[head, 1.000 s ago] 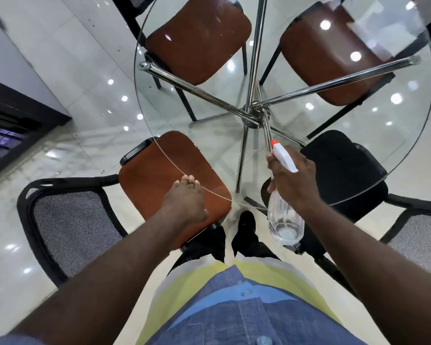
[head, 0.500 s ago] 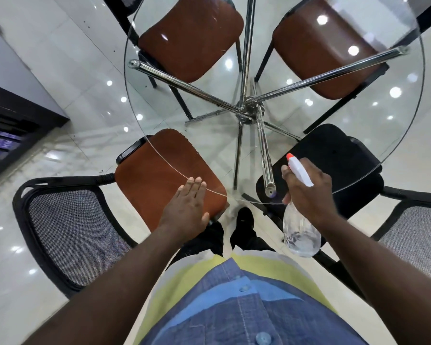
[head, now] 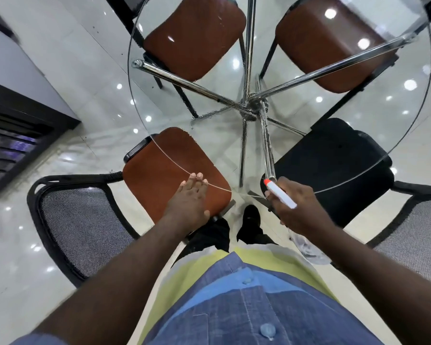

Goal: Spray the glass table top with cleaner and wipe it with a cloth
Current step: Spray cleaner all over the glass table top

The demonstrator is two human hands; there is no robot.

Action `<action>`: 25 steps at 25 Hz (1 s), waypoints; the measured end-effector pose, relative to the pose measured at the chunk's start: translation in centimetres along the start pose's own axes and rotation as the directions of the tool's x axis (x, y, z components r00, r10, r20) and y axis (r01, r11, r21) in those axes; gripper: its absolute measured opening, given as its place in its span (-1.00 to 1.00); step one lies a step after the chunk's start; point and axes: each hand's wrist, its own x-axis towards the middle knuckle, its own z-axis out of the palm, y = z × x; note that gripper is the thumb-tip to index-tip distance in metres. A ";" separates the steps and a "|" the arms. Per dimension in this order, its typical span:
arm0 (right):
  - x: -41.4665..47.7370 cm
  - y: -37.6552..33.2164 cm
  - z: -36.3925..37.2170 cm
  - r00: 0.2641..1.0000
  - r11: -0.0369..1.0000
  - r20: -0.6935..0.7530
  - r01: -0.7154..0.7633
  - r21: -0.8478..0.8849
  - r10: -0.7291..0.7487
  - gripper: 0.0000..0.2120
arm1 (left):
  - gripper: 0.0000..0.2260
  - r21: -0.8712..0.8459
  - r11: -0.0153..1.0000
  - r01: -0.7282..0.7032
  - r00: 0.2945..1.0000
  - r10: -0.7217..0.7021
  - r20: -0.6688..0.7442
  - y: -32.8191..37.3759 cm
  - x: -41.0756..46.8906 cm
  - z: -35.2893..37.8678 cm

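The spray bottle (head: pixel 281 195) has been drawn back to the near rim of the glass table top (head: pixel 358 115), gripped in the right hand (head: pixel 294 207). The left hand (head: pixel 189 202) rests flat and empty on the edge. No cloth is seen; spraying is judged imminent.

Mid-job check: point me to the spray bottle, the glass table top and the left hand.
spray bottle (head: pixel 281 195), head view, on the white trigger head.
glass table top (head: pixel 373 125), head view, on bare glass right of the chrome hub.
left hand (head: pixel 188 205), head view, on the back of the hand.
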 end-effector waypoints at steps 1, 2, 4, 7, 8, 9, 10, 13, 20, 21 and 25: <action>0.1 -0.1 0.3 0.999 0.999 0.019 0.036 -0.014 -0.035 -0.80 | -0.18 -0.001 1.000 0.004 1.000 -0.004 0.011 0.0 0.0 -0.1; 0.2 -0.2 0.6 0.996 0.996 0.027 0.081 -0.029 -0.081 -0.80 | -0.18 0.003 1.000 0.007 1.000 -0.007 0.021 0.1 0.1 -0.2; 0.5 -0.6 1.3 0.989 0.989 0.048 0.140 -0.056 -0.137 -0.77 | -0.18 0.007 1.000 0.012 0.999 -0.012 0.040 0.2 0.2 -0.5; 1.1 -1.1 2.1 0.987 0.982 0.076 0.149 -0.114 -0.141 -0.73 | -0.19 -0.004 0.999 0.036 0.997 -0.036 0.072 0.4 0.5 -0.9; 1.2 -1.1 2.1 0.988 0.982 0.071 0.144 -0.118 -0.137 -0.73 | -0.19 -0.002 0.999 0.043 0.996 -0.042 0.076 0.6 0.5 -1.1; 1.3 -0.9 1.9 0.990 0.985 0.061 0.137 -0.106 -0.131 -0.73 | -0.20 0.003 0.999 0.050 0.996 -0.050 0.072 0.9 0.5 -1.2; 1.2 -0.5 1.6 0.990 0.988 0.048 0.133 -0.084 -0.129 -0.74 | -0.21 0.009 0.998 0.056 0.997 -0.057 0.053 1.3 0.4 -1.3; 0.5 1.1 0.1 0.996 0.993 -0.011 0.090 -0.076 -0.091 -0.79 | -0.28 0.002 1.000 0.029 0.997 -0.028 -0.077 3.2 -0.1 -1.2; -1.3 5.5 -2.5 0.983 0.997 -0.174 -0.066 -0.041 0.058 -0.79 | -0.35 0.016 0.990 -0.138 0.975 0.139 -0.171 7.6 0.7 -1.0; -1.6 5.8 -2.5 0.980 0.996 -0.190 -0.070 -0.047 0.060 -0.78 | -0.36 0.035 0.989 -0.145 0.976 0.149 -0.158 8.0 0.9 -1.1; -2.6 6.6 -2.2 0.971 0.997 -0.227 -0.072 0.018 0.075 -0.78 | -0.39 0.119 0.978 -0.168 0.980 0.179 -0.084 8.7 0.5 -0.9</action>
